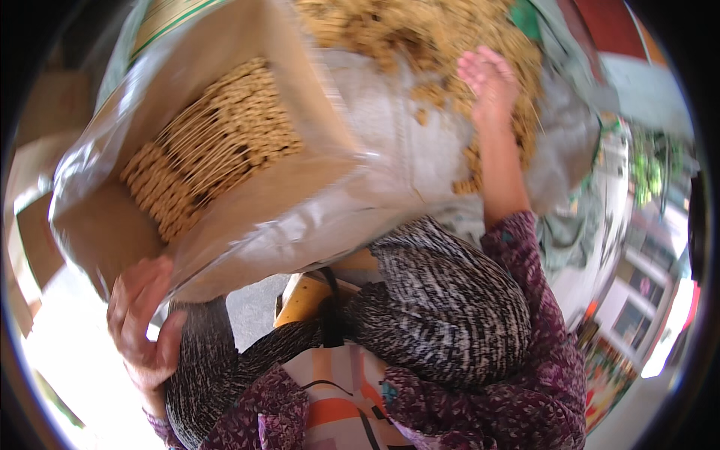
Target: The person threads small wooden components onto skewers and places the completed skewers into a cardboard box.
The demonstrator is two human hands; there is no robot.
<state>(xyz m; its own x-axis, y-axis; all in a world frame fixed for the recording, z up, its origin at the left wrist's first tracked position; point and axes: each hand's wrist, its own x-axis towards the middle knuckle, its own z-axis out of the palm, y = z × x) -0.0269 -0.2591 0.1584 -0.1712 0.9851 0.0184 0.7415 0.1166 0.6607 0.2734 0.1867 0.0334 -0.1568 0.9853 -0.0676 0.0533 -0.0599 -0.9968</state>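
A cardboard box (304, 185) lined with clear plastic stands tilted before me. Inside lie packed rows of thin sticks with knobbly tan heads (253, 107); some bare shafts lie across the middle. My left hand (143, 320) is at the box's near left corner, thumb and fingers apart, fingertips by the plastic edge. It appears to hold nothing. My right hand (492, 79), blurred, reaches over a loose heap of similar tan sticks (439, 28) beyond the box. Its fingers look spread a little, and no object shows in it.
The heap rests on a pale woven sheet (377, 90). Brown cartons (39, 236) stand at the left. Between my knees shows a yellow wooden piece (312, 298). A grey-green cloth or sack (568, 230) hangs at the right, with a street-like scene beyond.
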